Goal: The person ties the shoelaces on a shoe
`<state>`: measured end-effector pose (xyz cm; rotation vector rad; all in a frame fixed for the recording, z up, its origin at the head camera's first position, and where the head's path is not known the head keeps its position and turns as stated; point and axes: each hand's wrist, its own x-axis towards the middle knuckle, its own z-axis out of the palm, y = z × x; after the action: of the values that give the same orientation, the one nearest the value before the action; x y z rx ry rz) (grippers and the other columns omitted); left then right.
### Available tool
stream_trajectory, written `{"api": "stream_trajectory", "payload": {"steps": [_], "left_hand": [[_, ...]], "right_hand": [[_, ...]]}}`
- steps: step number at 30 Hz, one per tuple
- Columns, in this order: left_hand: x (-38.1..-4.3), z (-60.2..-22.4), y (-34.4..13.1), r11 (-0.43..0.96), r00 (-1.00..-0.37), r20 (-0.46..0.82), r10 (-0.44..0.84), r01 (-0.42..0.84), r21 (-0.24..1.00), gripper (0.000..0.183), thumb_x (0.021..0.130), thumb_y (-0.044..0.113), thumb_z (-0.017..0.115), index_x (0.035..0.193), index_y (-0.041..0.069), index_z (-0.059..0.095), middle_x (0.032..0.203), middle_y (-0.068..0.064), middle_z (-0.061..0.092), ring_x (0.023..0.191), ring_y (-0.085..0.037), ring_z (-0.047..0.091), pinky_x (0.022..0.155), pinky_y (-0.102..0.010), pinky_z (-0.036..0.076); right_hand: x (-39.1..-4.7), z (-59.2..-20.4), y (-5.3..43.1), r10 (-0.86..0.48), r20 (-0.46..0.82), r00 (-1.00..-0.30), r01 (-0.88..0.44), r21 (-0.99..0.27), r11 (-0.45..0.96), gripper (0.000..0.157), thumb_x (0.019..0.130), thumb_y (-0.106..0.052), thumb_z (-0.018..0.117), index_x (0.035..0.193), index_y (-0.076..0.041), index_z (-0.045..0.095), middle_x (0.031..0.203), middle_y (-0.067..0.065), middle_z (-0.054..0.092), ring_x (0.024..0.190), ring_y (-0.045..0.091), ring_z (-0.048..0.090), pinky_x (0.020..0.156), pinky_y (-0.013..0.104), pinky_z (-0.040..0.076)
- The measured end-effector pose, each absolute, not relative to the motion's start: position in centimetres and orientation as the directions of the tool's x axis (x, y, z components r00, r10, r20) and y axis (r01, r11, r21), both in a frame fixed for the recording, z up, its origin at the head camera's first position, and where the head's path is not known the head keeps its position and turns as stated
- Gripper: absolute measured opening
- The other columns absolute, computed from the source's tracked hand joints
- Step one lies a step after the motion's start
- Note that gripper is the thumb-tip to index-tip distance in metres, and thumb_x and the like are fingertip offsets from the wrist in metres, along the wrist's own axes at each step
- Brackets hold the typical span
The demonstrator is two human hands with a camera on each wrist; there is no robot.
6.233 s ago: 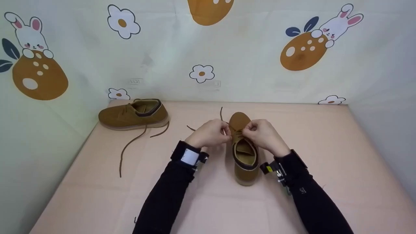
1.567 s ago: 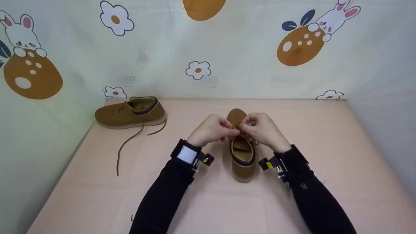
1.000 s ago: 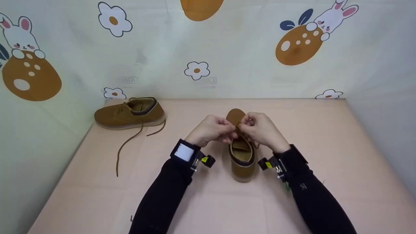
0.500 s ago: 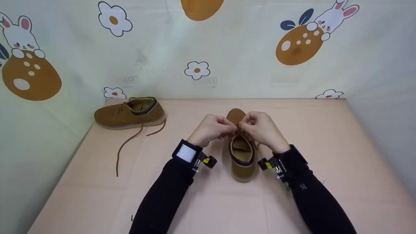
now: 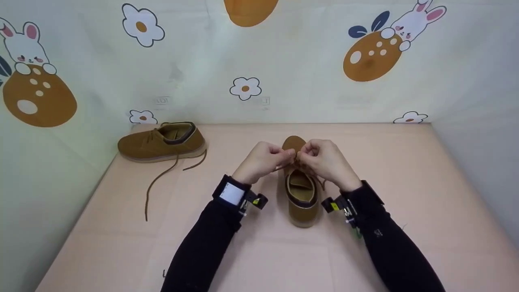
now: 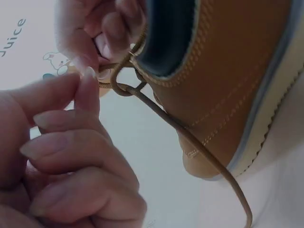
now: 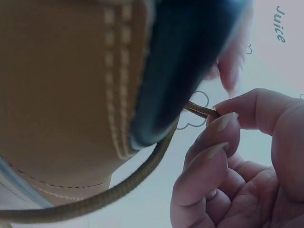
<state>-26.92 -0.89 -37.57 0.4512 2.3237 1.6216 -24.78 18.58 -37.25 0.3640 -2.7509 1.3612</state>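
Stretching under everything, the peach table cover met a pale printed backdrop at the rear. On it, the far shoe lay near the back left corner, toe leftward, and the near shoe stood in the middle, toe away from the person; neither had moved over the last half second. The change was at the near shoe's front: the left hand had its thumb stretched further toward the toe, while the right hand had barely shifted. The right thumb and forefinger pinched a doubled strand of lace; the left pair met tip to tip, seemingly gripping another strand. That suggested the lace work was midway, one side steadied while the other was adjusted; whether a knot lay under the fingers could not be told.

The near shoe looked like matte, smooth-napped leather, with a pale, jagged-edged sole, a dark padded collar and paired stitching. Its lace was round and finely braided, curving in a small loop beside the collar. The far shoe's loose lace trailed in a thin bend.
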Motion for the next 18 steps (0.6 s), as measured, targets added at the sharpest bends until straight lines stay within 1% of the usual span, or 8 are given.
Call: {"api": "stream_trajectory", "payload": {"steps": [2,4,8,10,13,15,18], "left_hand": [[-26.9,-37.5,-0.8,0.305,-0.916,-0.081,0.394,0.047,0.951,0.037,0.1,0.032,0.061,0.08,0.005,0.075,0.06,0.005,0.051,0.052,-0.008,0.041,0.047,-0.021,0.031],[-27.0,-37.6,-0.7,0.297,-0.909,-0.118,0.399,0.006,0.955,0.041,0.102,0.035,0.057,0.079,0.004,0.072,0.056,0.006,0.044,0.046,-0.007,0.034,0.042,-0.02,0.025],[-27.0,-37.7,-0.5,0.292,-0.894,-0.169,0.416,-0.044,0.955,0.043,0.099,0.039,0.059,0.077,0.005,0.07,0.053,0.006,0.039,0.041,-0.006,0.029,0.039,-0.02,0.02],[-27.1,-37.7,-0.6,0.278,-0.884,-0.181,0.432,-0.06,0.959,0.039,0.097,0.039,0.063,0.078,0.006,0.072,0.053,0.006,0.039,0.041,-0.006,0.029,0.039,-0.02,0.019],[-27.3,-37.8,-0.9,0.252,-0.869,-0.185,0.459,-0.072,0.965,0.028,0.095,0.032,0.067,0.084,0.007,0.076,0.054,0.007,0.04,0.041,-0.006,0.029,0.039,-0.02,0.019],[-27.4,-37.8,-1.1,0.25,-0.869,-0.173,0.463,-0.059,0.966,0.022,0.094,0.026,0.069,0.086,0.007,0.077,0.054,0.007,0.042,0.041,-0.005,0.031,0.04,-0.02,0.02],[-27.3,-37.6,-1.2,0.278,-0.883,-0.138,0.449,-0.008,0.96,0.015,0.091,0.02,0.069,0.088,0.008,0.078,0.06,0.006,0.051,0.044,-0.006,0.035,0.041,-0.02,0.023]], "right_hand": [[-24.8,-37.2,18.6,-0.21,0.158,-0.965,-0.254,-0.77,0.585,0.01,0.092,-0.017,0.066,0.089,-0.008,0.069,0.074,0.002,0.064,0.066,0.018,0.058,0.063,0.031,0.047],[-24.7,-37.1,18.8,-0.24,0.167,-0.956,-0.279,-0.766,0.579,0.01,0.092,-0.018,0.067,0.088,-0.009,0.069,0.073,0.001,0.064,0.064,0.017,0.058,0.062,0.03,0.047],[-24.7,-37.0,19.1,-0.307,0.2,-0.93,-0.347,-0.753,0.56,0.01,0.091,-0.019,0.072,0.085,-0.012,0.072,0.071,-0.001,0.065,0.063,0.016,0.059,0.06,0.027,0.047],[-24.6,-36.9,19.2,-0.336,0.22,-0.916,-0.381,-0.738,0.557,0.009,0.09,-0.019,0.075,0.084,-0.012,0.074,0.071,-0.003,0.066,0.064,0.015,0.059,0.06,0.026,0.047],[-24.5,-36.7,19.4,-0.383,0.224,-0.896,-0.417,-0.72,0.555,0.007,0.089,-0.018,0.076,0.085,-0.013,0.077,0.072,-0.005,0.068,0.066,0.013,0.061,0.06,0.024,0.048],[-24.5,-36.6,19.5,-0.416,0.212,-0.884,-0.431,-0.711,0.555,0.006,0.089,-0.018,0.076,0.086,-0.013,0.077,0.074,-0.006,0.069,0.067,0.012,0.062,0.06,0.024,0.048],[-24.5,-36.3,19.8,-0.439,0.175,-0.881,-0.428,-0.692,0.582,0.005,0.088,-0.018,0.077,0.087,-0.013,0.076,0.074,-0.005,0.069,0.067,0.012,0.062,0.06,0.026,0.049]]}}
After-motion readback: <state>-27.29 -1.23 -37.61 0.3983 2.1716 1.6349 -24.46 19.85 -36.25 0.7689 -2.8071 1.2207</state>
